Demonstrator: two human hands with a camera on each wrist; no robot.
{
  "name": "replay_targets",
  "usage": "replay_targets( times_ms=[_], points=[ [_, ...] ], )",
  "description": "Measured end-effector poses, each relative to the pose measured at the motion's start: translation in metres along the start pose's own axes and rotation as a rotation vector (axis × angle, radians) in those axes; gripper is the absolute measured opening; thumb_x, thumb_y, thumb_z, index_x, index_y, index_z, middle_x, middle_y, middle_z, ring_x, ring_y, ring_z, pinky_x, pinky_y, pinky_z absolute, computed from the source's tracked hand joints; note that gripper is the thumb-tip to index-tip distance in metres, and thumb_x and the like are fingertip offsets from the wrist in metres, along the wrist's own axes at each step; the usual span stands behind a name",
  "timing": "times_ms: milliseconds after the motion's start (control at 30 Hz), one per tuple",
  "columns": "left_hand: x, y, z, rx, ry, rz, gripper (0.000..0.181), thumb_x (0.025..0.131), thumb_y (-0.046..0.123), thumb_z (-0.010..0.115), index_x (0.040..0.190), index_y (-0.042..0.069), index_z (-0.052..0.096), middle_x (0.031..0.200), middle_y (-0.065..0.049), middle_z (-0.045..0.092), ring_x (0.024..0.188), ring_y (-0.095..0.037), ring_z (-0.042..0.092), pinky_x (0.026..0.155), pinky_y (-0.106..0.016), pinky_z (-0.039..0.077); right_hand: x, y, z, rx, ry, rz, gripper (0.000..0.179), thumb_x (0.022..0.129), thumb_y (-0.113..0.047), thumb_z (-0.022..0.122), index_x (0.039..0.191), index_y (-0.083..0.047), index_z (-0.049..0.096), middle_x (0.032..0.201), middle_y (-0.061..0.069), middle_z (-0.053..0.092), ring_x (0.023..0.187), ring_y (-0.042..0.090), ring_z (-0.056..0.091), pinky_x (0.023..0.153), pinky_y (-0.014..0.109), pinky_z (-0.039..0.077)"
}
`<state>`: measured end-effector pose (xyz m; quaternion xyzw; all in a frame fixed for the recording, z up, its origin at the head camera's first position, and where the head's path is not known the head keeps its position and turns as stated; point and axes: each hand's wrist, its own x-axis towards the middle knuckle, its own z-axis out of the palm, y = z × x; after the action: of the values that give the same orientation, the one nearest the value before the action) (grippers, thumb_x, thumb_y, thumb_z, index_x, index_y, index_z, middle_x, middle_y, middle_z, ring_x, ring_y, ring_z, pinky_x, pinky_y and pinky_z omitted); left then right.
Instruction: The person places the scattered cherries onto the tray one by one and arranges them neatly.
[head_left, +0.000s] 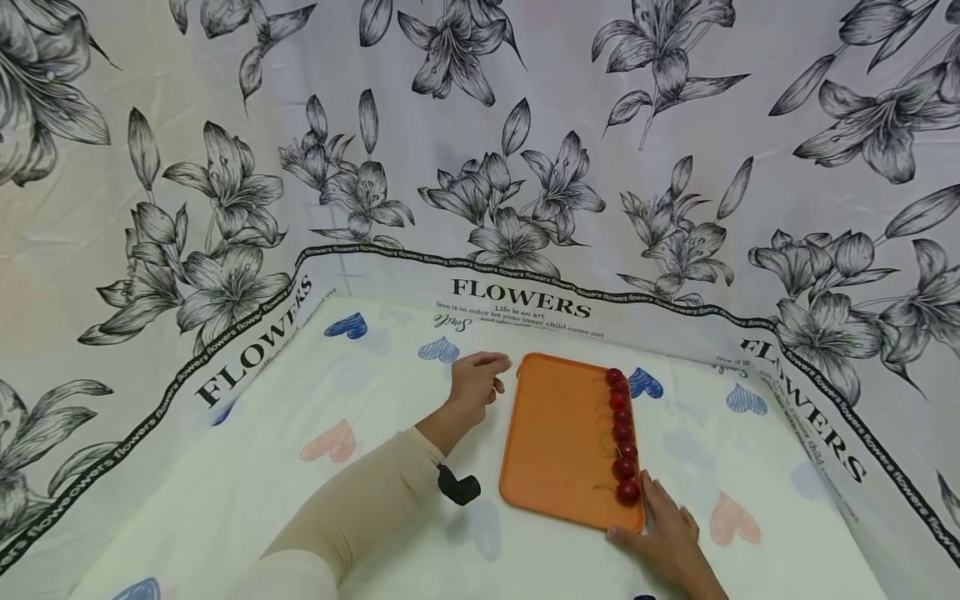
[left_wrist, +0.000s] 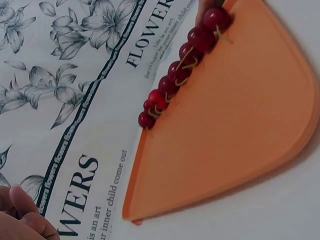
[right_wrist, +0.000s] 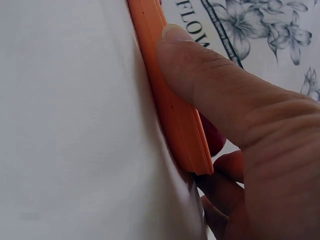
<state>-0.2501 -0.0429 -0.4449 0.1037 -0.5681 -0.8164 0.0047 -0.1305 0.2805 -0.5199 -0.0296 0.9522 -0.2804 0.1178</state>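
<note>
An orange tray (head_left: 558, 433) lies on the cloth, and several red cherries (head_left: 623, 433) with stems form a row along its right edge. My right hand (head_left: 667, 533) grips the near right corner. In the right wrist view, its thumb (right_wrist: 200, 70) presses the tray's outer side (right_wrist: 172, 110), while the other fingers reach round the corner, partly hidden. My left hand (head_left: 472, 387) is just left of the tray's far left corner, apart from it, fingers loosely curled and holding nothing. The left wrist view shows part of that hand (left_wrist: 25, 215) at the lower left.
A white cloth with printed hearts (head_left: 330, 442) covers the surface. Behind and at both sides rises a flower-printed curtain (head_left: 525, 125) with a black lettered band. A black strap end (head_left: 458, 486) sticks out from the left wrist. A small dark object (head_left: 644, 597) shows at the bottom edge.
</note>
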Motion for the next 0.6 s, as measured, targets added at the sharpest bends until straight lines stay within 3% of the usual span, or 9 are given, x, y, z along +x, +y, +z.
replay_targets(
  times_ms=[133, 333, 600],
  points=[
    [0.019, 0.01, -0.016, -0.024, 0.05, 0.018, 0.016, 0.084, 0.002, 0.073, 0.1, 0.0, 0.071, 0.084, -0.009, 0.066, 0.047, -0.012, 0.051, 0.037, -0.019, 0.029, 0.001, 0.0, 0.001, 0.001, 0.009, -0.005, 0.122, 0.07, -0.062, 0.075, 0.147, 0.011, 0.015, 0.149, 0.032, 0.022, 0.136, 0.051, 0.014, 0.1, 0.068, 0.004],
    [0.038, 0.02, -0.036, -0.039, 0.103, 0.013, 0.032, 0.082, 0.007, 0.076, 0.112, -0.004, 0.067, 0.097, -0.009, 0.063, 0.048, -0.012, 0.049, 0.037, -0.019, 0.029, 0.0, -0.003, 0.001, -0.004, 0.013, 0.006, 0.122, 0.07, -0.062, 0.076, 0.147, 0.012, 0.016, 0.149, 0.031, 0.022, 0.136, 0.05, 0.015, 0.101, 0.068, 0.004],
    [0.052, 0.011, -0.056, 0.023, 0.121, -0.02, 0.024, 0.085, 0.009, 0.075, 0.108, 0.004, 0.071, 0.103, -0.009, 0.063, 0.049, -0.011, 0.051, 0.039, -0.021, 0.03, 0.0, -0.005, -0.002, -0.001, -0.003, 0.038, 0.122, 0.07, -0.062, 0.076, 0.147, 0.012, 0.016, 0.149, 0.032, 0.021, 0.136, 0.05, 0.014, 0.101, 0.067, 0.004]
  ],
)
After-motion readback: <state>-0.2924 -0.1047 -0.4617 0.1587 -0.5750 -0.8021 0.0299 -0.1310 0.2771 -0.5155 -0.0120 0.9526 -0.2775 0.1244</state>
